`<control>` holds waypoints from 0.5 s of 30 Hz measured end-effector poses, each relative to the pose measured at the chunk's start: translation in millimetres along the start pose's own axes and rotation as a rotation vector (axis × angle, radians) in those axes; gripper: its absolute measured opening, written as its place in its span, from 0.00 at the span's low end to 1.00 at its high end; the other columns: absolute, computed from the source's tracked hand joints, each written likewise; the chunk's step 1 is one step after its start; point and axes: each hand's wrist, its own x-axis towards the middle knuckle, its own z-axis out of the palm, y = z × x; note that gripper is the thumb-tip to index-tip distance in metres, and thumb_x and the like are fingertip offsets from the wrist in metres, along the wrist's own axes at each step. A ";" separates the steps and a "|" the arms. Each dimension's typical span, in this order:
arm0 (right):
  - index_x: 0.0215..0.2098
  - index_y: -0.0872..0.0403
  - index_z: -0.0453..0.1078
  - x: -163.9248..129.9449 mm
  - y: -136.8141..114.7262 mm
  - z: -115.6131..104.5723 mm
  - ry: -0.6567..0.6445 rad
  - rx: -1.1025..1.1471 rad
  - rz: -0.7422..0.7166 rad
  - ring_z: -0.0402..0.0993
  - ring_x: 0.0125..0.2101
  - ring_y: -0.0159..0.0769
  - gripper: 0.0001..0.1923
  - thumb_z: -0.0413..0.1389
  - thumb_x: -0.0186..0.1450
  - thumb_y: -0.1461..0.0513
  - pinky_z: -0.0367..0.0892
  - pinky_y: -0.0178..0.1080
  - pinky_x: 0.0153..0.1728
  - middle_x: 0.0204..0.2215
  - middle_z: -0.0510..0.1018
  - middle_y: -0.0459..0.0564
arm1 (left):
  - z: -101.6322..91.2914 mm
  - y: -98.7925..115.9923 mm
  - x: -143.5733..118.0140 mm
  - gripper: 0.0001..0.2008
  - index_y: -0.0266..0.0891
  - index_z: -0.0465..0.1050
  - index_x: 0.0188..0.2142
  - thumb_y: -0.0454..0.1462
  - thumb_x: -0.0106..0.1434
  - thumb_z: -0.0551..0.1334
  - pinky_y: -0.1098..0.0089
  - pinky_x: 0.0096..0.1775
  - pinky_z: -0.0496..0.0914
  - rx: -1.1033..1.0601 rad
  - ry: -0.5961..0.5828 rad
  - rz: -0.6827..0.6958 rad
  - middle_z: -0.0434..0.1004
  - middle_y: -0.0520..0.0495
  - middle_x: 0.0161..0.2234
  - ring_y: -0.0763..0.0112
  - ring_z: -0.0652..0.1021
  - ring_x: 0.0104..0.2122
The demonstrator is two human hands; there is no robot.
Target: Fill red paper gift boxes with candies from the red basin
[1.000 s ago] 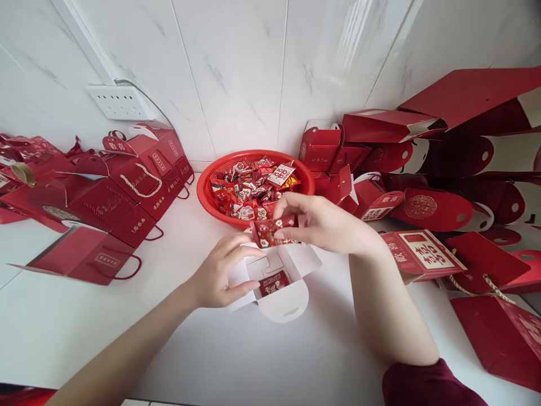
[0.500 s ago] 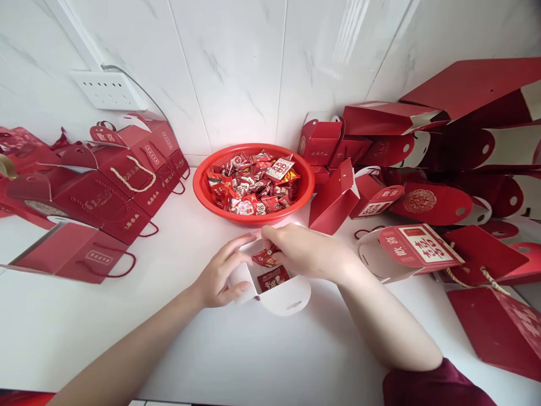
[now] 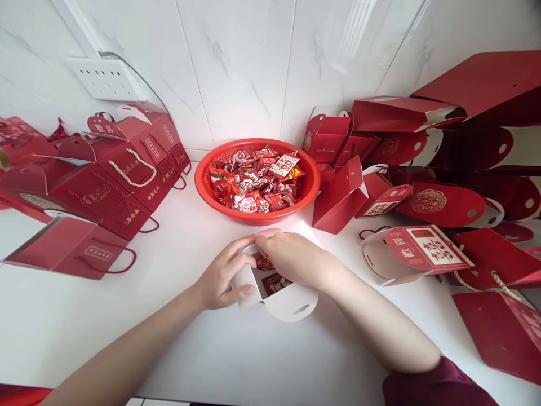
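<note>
Over the open box (image 3: 279, 290), the left hand (image 3: 224, 279) clasped its wall to steady it while the right hand (image 3: 296, 259), fingers pinched on a candy packet (image 3: 265, 263), reached inside.

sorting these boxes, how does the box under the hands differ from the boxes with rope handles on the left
The open box has its flaps spread, showing its white inside and candies; the left boxes are folded shut, showing red outsides. The left hand steadies the open box while the right hand reaches in; the left boxes sit untouched. All rest on the counter.
</note>
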 end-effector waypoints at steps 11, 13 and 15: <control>0.32 0.59 0.71 -2.7 1.6 1.0 -0.185 0.002 -0.030 0.70 0.25 0.32 0.11 0.50 0.61 0.75 0.55 0.34 0.23 0.29 0.77 0.51 | -0.1 0.3 1.3 0.15 0.41 0.65 0.47 0.44 0.64 0.59 0.49 0.60 0.61 -0.027 -0.029 0.013 0.54 0.34 0.64 0.47 0.60 0.63; 0.34 0.59 0.72 -7.8 -0.9 -1.5 -0.113 -0.015 -0.049 0.72 0.27 0.34 0.11 0.50 0.62 0.75 0.56 0.34 0.25 0.31 0.78 0.52 | -0.3 0.3 1.8 0.15 0.41 0.65 0.47 0.44 0.64 0.60 0.49 0.60 0.61 -0.025 -0.028 0.014 0.54 0.34 0.64 0.48 0.60 0.63; 0.34 0.59 0.73 -11.8 -1.5 -3.7 -0.070 -0.014 -0.054 0.73 0.27 0.34 0.12 0.49 0.62 0.74 0.57 0.34 0.25 0.30 0.78 0.52 | -0.2 0.0 1.7 0.15 0.41 0.65 0.47 0.44 0.64 0.60 0.49 0.60 0.62 -0.023 -0.033 0.011 0.54 0.35 0.64 0.48 0.61 0.63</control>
